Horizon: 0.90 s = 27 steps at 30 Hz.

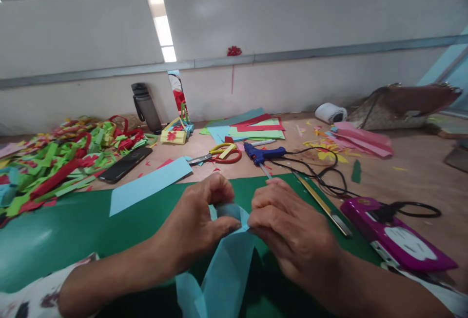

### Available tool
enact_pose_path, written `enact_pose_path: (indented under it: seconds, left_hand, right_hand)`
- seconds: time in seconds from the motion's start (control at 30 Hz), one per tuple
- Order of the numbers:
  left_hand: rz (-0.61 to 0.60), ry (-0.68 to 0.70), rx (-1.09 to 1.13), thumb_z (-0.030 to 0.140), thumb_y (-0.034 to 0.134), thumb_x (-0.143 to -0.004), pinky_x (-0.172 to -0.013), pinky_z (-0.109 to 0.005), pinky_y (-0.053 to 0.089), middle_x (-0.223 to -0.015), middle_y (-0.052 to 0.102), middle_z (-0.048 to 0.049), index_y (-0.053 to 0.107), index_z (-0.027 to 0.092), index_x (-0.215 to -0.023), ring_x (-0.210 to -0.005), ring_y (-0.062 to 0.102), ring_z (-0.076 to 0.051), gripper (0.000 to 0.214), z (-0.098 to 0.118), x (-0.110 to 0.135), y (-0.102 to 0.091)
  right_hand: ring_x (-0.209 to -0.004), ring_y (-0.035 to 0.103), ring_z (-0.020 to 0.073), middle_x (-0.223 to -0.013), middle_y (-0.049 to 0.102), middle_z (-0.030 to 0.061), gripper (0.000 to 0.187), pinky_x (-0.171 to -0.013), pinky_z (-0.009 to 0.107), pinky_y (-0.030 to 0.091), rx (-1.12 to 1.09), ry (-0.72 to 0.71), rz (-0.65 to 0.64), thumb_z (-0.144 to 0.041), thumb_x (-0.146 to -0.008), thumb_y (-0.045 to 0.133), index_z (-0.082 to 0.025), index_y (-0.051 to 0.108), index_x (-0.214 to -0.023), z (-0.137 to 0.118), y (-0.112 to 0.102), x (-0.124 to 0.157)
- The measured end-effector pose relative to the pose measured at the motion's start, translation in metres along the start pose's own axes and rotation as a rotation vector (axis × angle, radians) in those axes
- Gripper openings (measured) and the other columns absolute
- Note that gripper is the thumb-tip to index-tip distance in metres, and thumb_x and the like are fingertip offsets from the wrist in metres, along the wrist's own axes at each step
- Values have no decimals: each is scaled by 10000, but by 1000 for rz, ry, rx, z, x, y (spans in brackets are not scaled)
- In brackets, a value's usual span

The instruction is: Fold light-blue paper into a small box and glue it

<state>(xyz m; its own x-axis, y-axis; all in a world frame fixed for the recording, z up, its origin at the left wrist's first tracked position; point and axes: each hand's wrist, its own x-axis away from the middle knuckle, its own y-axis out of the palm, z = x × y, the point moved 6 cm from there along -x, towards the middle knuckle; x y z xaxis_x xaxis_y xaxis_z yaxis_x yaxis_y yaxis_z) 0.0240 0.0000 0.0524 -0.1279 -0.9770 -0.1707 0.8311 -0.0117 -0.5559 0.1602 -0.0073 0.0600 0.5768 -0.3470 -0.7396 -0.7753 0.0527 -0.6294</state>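
Between my two hands is a folded light blue paper (pixel 230 264), its upper end curled into a small loop and its lower part spreading toward me. My left hand (pixel 199 220) pinches the loop's left side with thumb and fingers. At the loop's right edge, my right hand (pixel 292 225) has its fingertips pressed together on the paper. Just beyond the hands, a blue glue gun (pixel 263 153) lies on the table with its black cord trailing right. Scissors (pixel 219 154) with red and yellow handles rest beside a flat light blue paper strip (pixel 149 185).
Paper scraps (pixel 73 157) pile up at the left, near a black phone (pixel 126 164) and a grey bottle (pixel 146 107). Coloured sheets (pixel 244 125) lie at the back. On the right are a cutter knife (pixel 321 203), a purple power strip (pixel 398 235) and a handbag (pixel 398 106).
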Motion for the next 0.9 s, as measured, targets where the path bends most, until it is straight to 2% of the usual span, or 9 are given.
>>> enact_pose_path:
  seconds: [0.07, 0.2, 0.33, 0.53, 0.73, 0.9]
  left_hand:
    - [-35, 13, 40, 113, 608, -658, -624, -215, 429, -707, 622, 9, 612, 146, -909, -652, 544, -125, 253, -2, 0, 4]
    - [-88, 84, 65, 162, 587, -740, -609, -203, 423, -667, 650, -13, 677, 132, -726, -618, 562, -116, 96, 1, 2, 7]
    - [-55, 145, 36, 111, 575, -725, -575, -188, 404, -632, 633, -6, 670, 128, -680, -579, 548, -101, 107, 6, 4, 6]
    - [11, 174, -30, 51, 556, -673, -533, -172, 383, -577, 606, 15, 652, 142, -625, -530, 520, -83, 140, 11, 7, 4]
    - [32, 264, -106, 106, 548, -723, -543, -189, 391, -570, 601, -7, 637, 131, -637, -538, 536, -96, 127, 15, 12, 6]
    - [46, 249, -103, 106, 553, -720, -521, -185, 378, -553, 587, -6, 617, 127, -600, -522, 521, -90, 137, 15, 13, 8]
  right_hand:
    - [-728, 511, 149, -707, 551, 17, 185, -791, 339, 383, 3, -16, -3, -33, -804, 432, -180, 540, -772, -2, 0, 0]
    - [-727, 505, 148, -705, 551, 18, 160, -838, 373, 368, 25, -27, -34, -48, -807, 458, -174, 551, -775, -4, -1, -1]
    - [-706, 509, 133, -682, 540, -6, 143, -896, 387, 336, 79, -34, -46, -97, -823, 481, -191, 552, -742, -6, -2, -2]
    - [-704, 511, 129, -688, 549, -10, 195, -884, 375, 340, 72, -57, -53, -29, -778, 438, -196, 533, -746, -7, -3, -2]
    - [-735, 506, 133, -683, 555, -11, 180, -902, 398, 324, 57, -63, -51, -28, -770, 453, -188, 530, -742, -7, -3, 0]
    - [-762, 529, 136, -660, 558, -24, 182, -929, 408, 306, 65, -62, -38, -21, -755, 495, -190, 558, -781, -9, -3, -2]
